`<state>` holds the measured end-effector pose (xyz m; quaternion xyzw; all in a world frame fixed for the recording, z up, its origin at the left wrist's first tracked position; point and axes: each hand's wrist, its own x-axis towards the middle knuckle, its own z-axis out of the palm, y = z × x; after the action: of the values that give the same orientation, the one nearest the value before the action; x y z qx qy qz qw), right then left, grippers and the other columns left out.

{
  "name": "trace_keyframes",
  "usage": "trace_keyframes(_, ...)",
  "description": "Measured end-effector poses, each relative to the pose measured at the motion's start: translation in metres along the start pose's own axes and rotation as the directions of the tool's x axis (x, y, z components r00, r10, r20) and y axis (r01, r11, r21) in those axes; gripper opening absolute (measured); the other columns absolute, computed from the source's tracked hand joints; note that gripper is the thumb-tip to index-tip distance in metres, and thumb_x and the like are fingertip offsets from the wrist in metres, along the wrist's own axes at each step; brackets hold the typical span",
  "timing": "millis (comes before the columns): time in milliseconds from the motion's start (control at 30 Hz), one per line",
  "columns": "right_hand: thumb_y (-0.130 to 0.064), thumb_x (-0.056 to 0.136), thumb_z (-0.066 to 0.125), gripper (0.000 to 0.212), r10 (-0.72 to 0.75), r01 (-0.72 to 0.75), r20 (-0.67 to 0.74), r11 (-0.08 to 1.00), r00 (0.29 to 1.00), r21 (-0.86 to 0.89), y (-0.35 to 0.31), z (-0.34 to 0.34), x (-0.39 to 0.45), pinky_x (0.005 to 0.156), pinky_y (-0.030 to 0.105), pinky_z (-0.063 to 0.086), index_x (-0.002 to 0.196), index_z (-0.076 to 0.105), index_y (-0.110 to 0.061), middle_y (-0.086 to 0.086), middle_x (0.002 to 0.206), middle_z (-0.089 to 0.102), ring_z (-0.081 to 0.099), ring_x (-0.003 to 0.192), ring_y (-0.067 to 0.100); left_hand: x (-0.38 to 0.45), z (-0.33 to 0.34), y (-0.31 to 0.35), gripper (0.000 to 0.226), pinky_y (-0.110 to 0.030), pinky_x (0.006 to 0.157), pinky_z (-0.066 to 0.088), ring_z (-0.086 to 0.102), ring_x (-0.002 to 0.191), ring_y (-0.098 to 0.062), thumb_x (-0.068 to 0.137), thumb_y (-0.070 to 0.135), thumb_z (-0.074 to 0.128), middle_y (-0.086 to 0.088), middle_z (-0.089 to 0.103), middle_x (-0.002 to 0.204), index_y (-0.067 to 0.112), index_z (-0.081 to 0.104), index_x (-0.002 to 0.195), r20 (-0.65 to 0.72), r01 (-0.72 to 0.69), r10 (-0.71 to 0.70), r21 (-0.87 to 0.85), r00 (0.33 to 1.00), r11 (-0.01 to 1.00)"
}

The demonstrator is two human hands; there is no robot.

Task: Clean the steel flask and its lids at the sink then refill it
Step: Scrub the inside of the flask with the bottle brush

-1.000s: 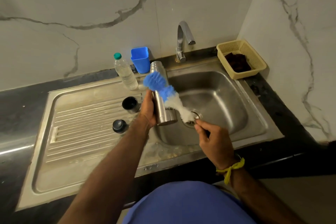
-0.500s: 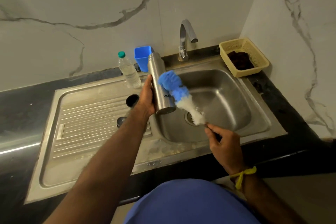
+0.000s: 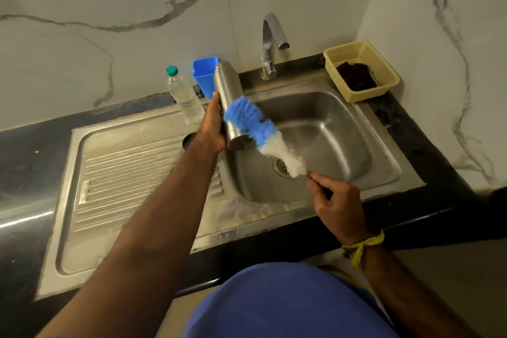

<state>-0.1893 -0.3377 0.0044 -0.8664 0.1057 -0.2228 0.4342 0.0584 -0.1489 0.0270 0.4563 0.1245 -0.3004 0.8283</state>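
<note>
Flask (image 3: pixel 229 107) in left hand (image 3: pixel 212 125); brush (image 3: pixel 260 134) — right hand (image 3: pixel 338 204).

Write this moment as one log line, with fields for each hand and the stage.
left hand: holds steel flask | right hand: grips blue-and-white bottle brush | stage: scrubbing flask outside, over steel sink

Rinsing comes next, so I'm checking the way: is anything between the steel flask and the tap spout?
Nothing visible. The cylindrical steel flask, in the left hand, has open air up to the chrome tap spout; the blue-and-white bottle brush lies on its near side.
</note>
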Motion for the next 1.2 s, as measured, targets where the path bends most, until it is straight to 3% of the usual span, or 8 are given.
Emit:
trace_keyframes(100,-0.013,0.092,0.070,0.024,0.028,-0.028,0.038,1.000,0.999,0.012,0.001,0.001,-0.001,0.081,0.022,0.058,0.114,0.073,-0.005,0.002,0.103,0.076,0.071,0.091,0.005,-0.001,0.000,-0.007,0.070,-0.041,0.075,0.060,0.073,0.087,-0.026,0.099,0.060,0.049,-0.012,0.072,0.098,0.012,0.044,0.149,-0.031,-0.001,0.002,0.003,1.000,1.000)
trace_keyframes(300,-0.014,0.091,0.071,0.022,0.094,-0.094,-0.011,0.995,0.996,0.015,0.006,-0.005,0.006,0.078,0.023,0.058,0.111,0.075,-0.006,0.003,0.097,0.078,0.069,0.087,0.002,-0.010,-0.003,-0.022,0.061,-0.038,0.068,0.060,0.074,0.081,-0.025,0.101,0.062,0.043,-0.013,0.074,0.100,0.013,0.059,0.135,-0.059,-0.006,0.012,0.092,0.998,0.996)
trace_keyframes(467,-0.016,0.093,0.070,0.024,0.065,-0.067,0.042,0.997,0.997,0.038,0.000,0.001,0.019,0.084,0.020,0.057,0.114,0.074,-0.008,0.000,0.104,0.076,0.072,0.095,0.006,-0.017,-0.001,-0.041,0.065,-0.039,0.079,0.059,0.072,0.090,-0.025,0.097,0.063,0.051,-0.013,0.072,0.109,0.010,0.060,0.134,-0.010,0.008,-0.007,0.149,1.000,0.989)
trace_keyframes(567,-0.017,0.092,0.070,0.023,0.089,-0.089,-0.001,0.996,0.996,0.019,0.001,0.006,0.027,0.085,0.028,0.059,0.112,0.075,-0.007,0.004,0.104,0.077,0.073,0.095,0.011,-0.022,0.000,-0.041,0.063,-0.037,0.072,0.059,0.072,0.081,-0.023,0.099,0.065,0.044,-0.012,0.073,0.104,0.014,0.060,0.134,0.004,0.002,-0.002,0.165,1.000,0.986)
trace_keyframes(667,-0.020,0.093,0.069,0.023,0.046,-0.047,0.030,0.999,0.998,0.012,-0.008,0.014,0.035,0.088,0.032,0.059,0.114,0.075,-0.011,0.003,0.107,0.076,0.072,0.099,0.012,-0.022,0.001,-0.044,0.069,-0.042,0.084,0.056,0.071,0.088,-0.026,0.098,0.068,0.042,-0.013,0.071,0.111,0.012,0.060,0.135,0.037,-0.031,0.026,0.158,0.999,0.987)
trace_keyframes(833,-0.022,0.095,0.068,0.024,0.054,-0.055,-0.013,0.998,0.998,-0.013,-0.007,0.011,0.051,0.084,0.035,0.060,0.115,0.075,-0.011,0.002,0.106,0.076,0.072,0.096,0.010,-0.024,-0.007,-0.046,0.087,-0.043,0.086,0.056,0.069,0.090,-0.029,0.082,0.077,0.060,-0.017,0.069,0.113,0.012,0.056,0.140,0.058,0.025,-0.035,0.170,0.998,0.985)
trace_keyframes(1067,-0.021,0.095,0.067,0.024,0.053,-0.054,-0.028,0.998,0.998,-0.041,-0.010,0.017,0.078,0.077,0.011,0.052,0.115,0.074,-0.009,0.006,0.102,0.077,0.071,0.087,0.009,-0.027,-0.007,-0.057,0.084,-0.046,0.088,0.056,0.070,0.092,-0.031,0.084,0.076,0.056,-0.020,0.069,0.112,0.011,0.059,0.137,0.059,0.064,-0.076,0.176,0.995,0.982)
trace_keyframes(1200,-0.022,0.094,0.068,0.023,0.051,-0.049,0.024,0.998,0.998,-0.049,-0.009,0.016,0.068,0.084,0.029,0.059,0.113,0.075,-0.011,0.003,0.105,0.077,0.073,0.094,0.013,-0.024,-0.015,-0.059,0.084,-0.047,0.090,0.056,0.070,0.094,-0.033,0.088,0.075,0.054,-0.021,0.068,0.117,0.010,0.056,0.140,0.053,0.037,-0.045,0.141,0.998,0.989)
